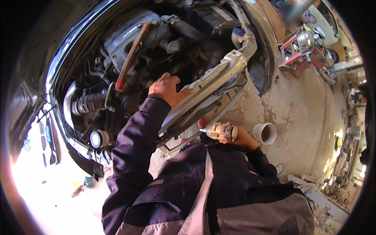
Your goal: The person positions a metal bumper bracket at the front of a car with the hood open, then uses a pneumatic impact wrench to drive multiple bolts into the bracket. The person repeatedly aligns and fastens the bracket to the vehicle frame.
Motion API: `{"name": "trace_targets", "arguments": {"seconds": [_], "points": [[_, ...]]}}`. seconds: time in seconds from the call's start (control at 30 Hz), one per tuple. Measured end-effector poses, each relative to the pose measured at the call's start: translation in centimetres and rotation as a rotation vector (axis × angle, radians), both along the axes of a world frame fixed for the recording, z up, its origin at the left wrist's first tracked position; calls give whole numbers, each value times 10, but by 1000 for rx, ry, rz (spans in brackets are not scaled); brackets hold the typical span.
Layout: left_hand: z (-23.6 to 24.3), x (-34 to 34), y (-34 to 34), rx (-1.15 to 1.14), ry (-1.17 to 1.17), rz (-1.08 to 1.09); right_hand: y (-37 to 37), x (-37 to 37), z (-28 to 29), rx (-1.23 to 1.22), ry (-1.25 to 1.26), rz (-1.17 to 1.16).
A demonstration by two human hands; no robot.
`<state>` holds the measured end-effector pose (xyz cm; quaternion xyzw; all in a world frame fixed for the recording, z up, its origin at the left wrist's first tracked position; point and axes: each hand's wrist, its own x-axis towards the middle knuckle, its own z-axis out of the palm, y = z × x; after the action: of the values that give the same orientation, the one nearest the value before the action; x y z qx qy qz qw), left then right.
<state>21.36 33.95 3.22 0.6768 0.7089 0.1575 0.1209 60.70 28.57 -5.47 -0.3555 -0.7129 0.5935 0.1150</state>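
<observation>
My left hand (167, 91) reaches over the pale metal crossbar (211, 76) at the front of a car's engine bay. Its thumb is spread out onto the bar, and the bent fingers point into the dark bay; their tips are partly hidden. My right hand (242, 140) grips an impact wrench (220, 131) low in front of my body, its nose pointing left. The handle is mostly out of sight under the tool's body. A long wooden-handled tool (132, 58) with red ends, hammer-like, lies across the engine beyond my left hand.
A white bucket (264, 133) stands on the concrete floor to the right. Blue-capped reservoir (237, 34) sits beside the crossbar's far end. Red-framed equipment (297, 51) is at the far right. A teal tool (88, 181) lies on the bright floor at left.
</observation>
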Motion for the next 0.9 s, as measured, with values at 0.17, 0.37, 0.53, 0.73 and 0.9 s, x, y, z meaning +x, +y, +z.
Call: {"name": "trace_targets", "arguments": {"seconds": [0.17, 0.37, 0.53, 0.73, 0.9], "points": [[-36, 14, 54, -548, -36, -117, 5, 16, -17, 128, -124, -5], [-32, 11, 45, -478, -379, -155, 8, 37, -29, 124, -141, -114], [63, 5, 7, -204, -606, -89, 5, 50, -31, 137, -224, -76], [149, -41, -54, 637, -1079, 296, -6, 42, -51, 173, -270, -29], [95, -55, -104, 843, -996, 482, -20, 39, -67, 134, -344, 24]]}}
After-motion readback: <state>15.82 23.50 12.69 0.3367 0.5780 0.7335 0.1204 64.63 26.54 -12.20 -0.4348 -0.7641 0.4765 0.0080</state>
